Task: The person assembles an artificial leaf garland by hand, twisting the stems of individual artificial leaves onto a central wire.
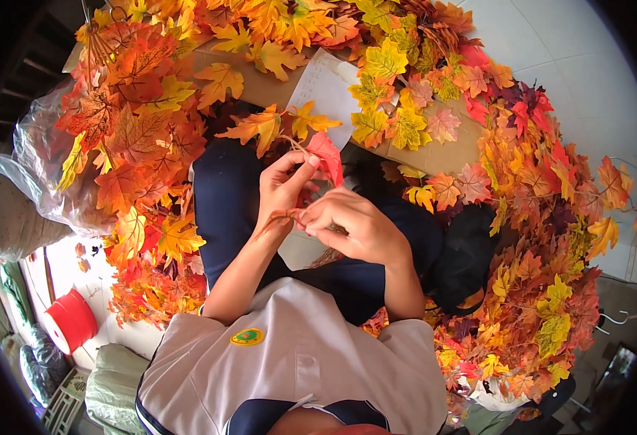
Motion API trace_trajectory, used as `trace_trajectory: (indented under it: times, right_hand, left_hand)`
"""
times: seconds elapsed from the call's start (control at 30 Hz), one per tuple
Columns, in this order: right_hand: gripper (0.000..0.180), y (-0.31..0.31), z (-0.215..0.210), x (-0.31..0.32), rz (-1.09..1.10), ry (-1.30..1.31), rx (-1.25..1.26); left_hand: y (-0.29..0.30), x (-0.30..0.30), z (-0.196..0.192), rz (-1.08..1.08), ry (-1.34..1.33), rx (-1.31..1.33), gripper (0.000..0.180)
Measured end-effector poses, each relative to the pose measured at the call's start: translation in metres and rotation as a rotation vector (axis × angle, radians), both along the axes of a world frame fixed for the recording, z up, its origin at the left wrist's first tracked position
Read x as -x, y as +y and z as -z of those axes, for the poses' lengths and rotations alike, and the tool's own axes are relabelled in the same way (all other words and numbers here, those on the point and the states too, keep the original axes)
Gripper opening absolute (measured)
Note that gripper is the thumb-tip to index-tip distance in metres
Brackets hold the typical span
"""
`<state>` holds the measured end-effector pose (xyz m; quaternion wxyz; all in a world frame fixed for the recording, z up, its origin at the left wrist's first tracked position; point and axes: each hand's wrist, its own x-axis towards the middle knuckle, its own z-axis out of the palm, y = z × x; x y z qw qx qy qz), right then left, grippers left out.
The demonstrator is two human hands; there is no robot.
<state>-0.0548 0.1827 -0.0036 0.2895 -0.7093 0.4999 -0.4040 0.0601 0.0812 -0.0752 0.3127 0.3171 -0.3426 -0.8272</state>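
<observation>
Above my lap, my left hand pinches the stem of an artificial maple leaf garland. A pinkish-red leaf stands at its fingertips, partly in front of them. Orange and yellow leaves spread from the same stem just beyond the hand. Close by on the right, my right hand has its fingers closed on a thin brownish stem, which crosses in front of my left wrist. Exactly where the stem runs between the two hands is hidden by the fingers.
Piles of artificial autumn leaves lie at left and right. Ahead is cardboard with a white paper sheet. A red spool and clear plastic bag are at left; a black rounded item is by my right knee.
</observation>
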Motion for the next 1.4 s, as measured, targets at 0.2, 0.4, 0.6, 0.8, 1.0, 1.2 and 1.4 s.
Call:
trace_trajectory:
  times: [0.2, 0.4, 0.6, 0.8, 1.0, 1.2, 1.4]
  right_hand:
    - [0.017, 0.010, 0.017, 0.017, 0.613, -0.420, 0.022]
    - [0.019, 0.003, 0.037, -0.002, 0.787, -0.634, 0.046]
    - [0.026, 0.001, 0.052, -0.014, 0.910, -0.740, 0.230]
    - [0.032, 0.003, 0.060, -0.014, 0.928, -0.890, 0.119]
    - [0.034, 0.004, 0.062, -0.016, 0.872, -0.853, 0.153]
    - [0.033, -0.006, 0.046, -0.029, 0.757, -1.020, 0.184]
    - [0.034, -0.002, 0.055, -0.027, 0.814, -0.925, 0.195]
  left_hand:
    - [0.005, -0.003, -0.006, 0.006, 0.062, 0.090, 0.013]
    - [0.012, -0.004, -0.012, 0.000, 0.064, 0.150, 0.011]
    - [0.019, 0.000, -0.021, -0.004, 0.142, 0.182, 0.011]
    - [0.019, -0.007, -0.031, 0.057, 0.084, 0.135, 0.010]
    - [0.019, -0.010, -0.030, 0.076, 0.069, 0.151, 0.011]
    - [0.021, -0.009, -0.023, -0.019, 0.136, 0.210, 0.011]
    - [0.023, -0.009, -0.027, 0.000, 0.138, 0.224, 0.010]
